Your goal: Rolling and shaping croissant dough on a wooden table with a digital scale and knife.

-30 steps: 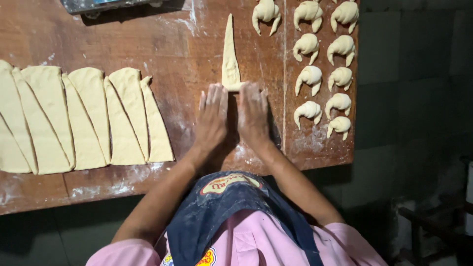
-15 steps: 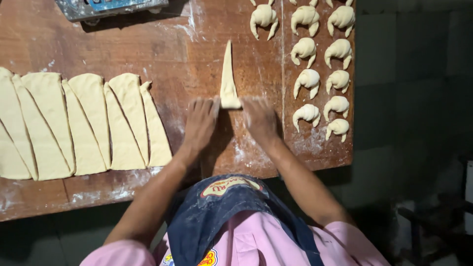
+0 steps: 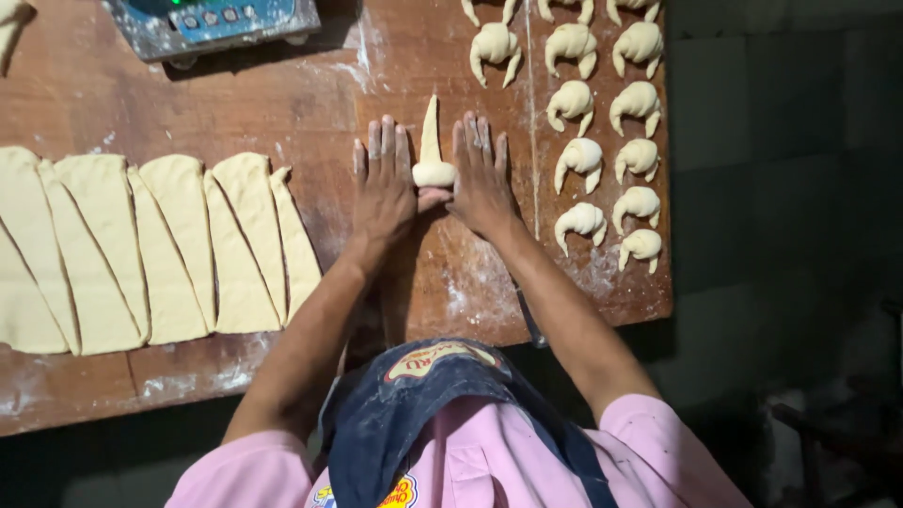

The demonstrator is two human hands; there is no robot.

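left hand (image 3: 384,186) and right hand (image 3: 481,177), fingers together and flat, flank a half-rolled dough triangle (image 3: 432,155); shaped croissants (image 3: 602,141) at three o'clock.

Cut dough triangles (image 3: 160,249) are lying side by side in a row on the left of the floured wooden bench (image 3: 85,89), edges touching. Shaped crescent rolls (image 3: 602,141) are sitting in columns on a brown board (image 3: 658,292) at the right. A digital scale (image 3: 212,21) with a blue panel is standing at the far edge. A dark tiled wall (image 3: 790,141) is showing beyond the board.
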